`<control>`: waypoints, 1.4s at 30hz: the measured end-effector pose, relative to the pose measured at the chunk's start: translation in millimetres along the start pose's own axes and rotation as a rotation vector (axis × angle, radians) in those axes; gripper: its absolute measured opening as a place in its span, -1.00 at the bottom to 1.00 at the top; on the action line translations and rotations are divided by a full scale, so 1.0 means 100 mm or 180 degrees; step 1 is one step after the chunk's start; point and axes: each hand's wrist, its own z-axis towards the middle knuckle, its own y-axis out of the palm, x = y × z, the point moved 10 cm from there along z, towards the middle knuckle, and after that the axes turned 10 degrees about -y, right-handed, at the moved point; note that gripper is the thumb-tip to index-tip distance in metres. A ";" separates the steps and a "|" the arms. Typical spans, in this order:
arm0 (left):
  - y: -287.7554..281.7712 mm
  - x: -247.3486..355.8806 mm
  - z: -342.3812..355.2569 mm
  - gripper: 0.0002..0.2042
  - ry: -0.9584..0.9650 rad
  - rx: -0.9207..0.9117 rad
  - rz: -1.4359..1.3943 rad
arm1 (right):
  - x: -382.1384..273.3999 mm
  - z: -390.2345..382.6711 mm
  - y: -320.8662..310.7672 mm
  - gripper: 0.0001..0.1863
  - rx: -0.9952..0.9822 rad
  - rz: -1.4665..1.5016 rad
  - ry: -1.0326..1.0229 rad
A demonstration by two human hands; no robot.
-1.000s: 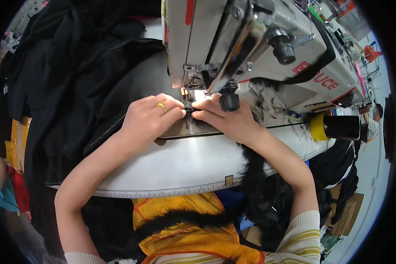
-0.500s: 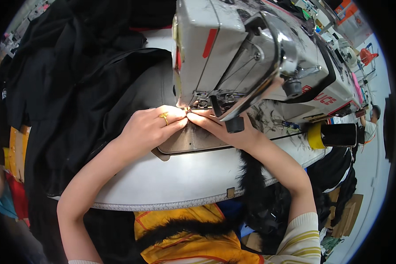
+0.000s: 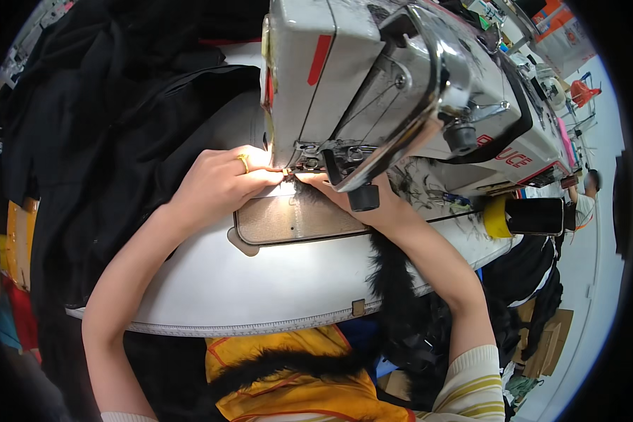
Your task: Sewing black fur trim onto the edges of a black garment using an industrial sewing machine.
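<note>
My left hand [image 3: 221,181], a gold ring on one finger, is closed in a pinch at the needle area of a white sewing machine [image 3: 299,77]. Its fingertips seem to grip the edge of a black cloth [image 3: 126,155] that spreads off to the left; the exact grip is small and glary. Partly behind the machine's metal guard, my right hand [image 3: 387,207] has its fingers closed by the needle. A fluffy black trim [image 3: 394,274] hangs from beneath that hand over the table edge, and a length lies across my lap. Dark fuzz shows between both hands' fingertips.
The brown metal plate [image 3: 295,221] is set in the white table [image 3: 260,288], which has a measuring tape along its front edge. Black thread cone with a yellow base [image 3: 499,216] lies right of the machine. Cardboard [image 3: 555,337] and dark cloth are at the lower right.
My left hand has drawn slightly left, so its fingertips are farther from the right hand's. More of the metal plate and dark fuzz shows between them. The whole view has shifted a little.
</note>
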 end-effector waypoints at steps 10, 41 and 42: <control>0.00 -0.09 0.01 -0.84 -0.1134 0.0265 -0.0426 | -0.03 0.00 -0.03 -0.61 0.0105 0.0935 0.0706; 0.05 0.03 -0.08 -0.71 -0.0177 -0.0166 0.0099 | -0.01 0.09 -0.11 -0.61 0.0470 0.0656 0.0363; 0.04 0.03 -0.08 -0.71 -0.0120 -0.0114 0.0039 | -0.01 0.08 -0.12 -0.61 0.0531 0.0710 0.0362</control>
